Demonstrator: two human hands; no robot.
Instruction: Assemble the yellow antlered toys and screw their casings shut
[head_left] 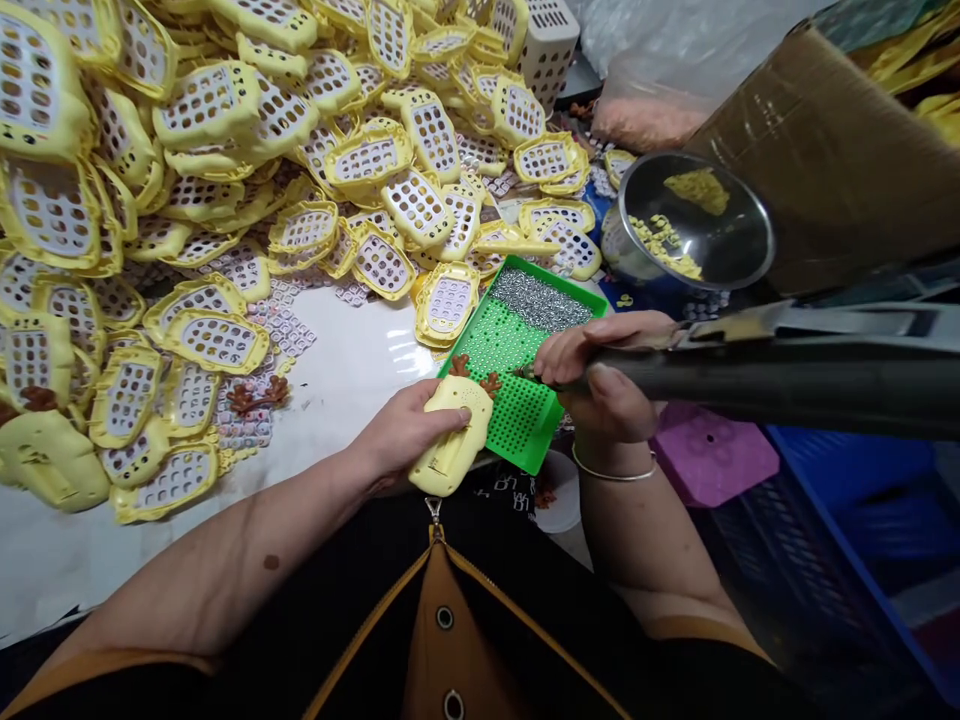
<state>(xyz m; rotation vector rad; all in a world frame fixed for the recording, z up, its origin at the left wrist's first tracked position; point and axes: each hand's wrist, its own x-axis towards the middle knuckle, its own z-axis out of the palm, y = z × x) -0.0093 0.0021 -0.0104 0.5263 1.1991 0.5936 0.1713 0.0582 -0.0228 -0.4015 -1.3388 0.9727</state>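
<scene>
My left hand (409, 430) is closed around a pale yellow plastic toy shell (452, 450), with the thumb pressed on its back. Two brown antler pieces (491, 384) stick out of the shell's far end. My right hand (611, 380) grips a dark electric screwdriver (712, 385) near its front, its tip pointing left towards the shell but apart from it. Below that tip is a green perforated tray (517, 415) with many small silver screws (540, 298) heaped at its far end.
Yellow shell halves with white grid panels (420, 205) are piled at the left and back. A steel bowl (757, 235) holds small yellow parts, beside a cardboard box (810, 150). Loose brown antlers (259, 396) lie at left. A pink stool (712, 455) and blue crate (847, 560) stand at right.
</scene>
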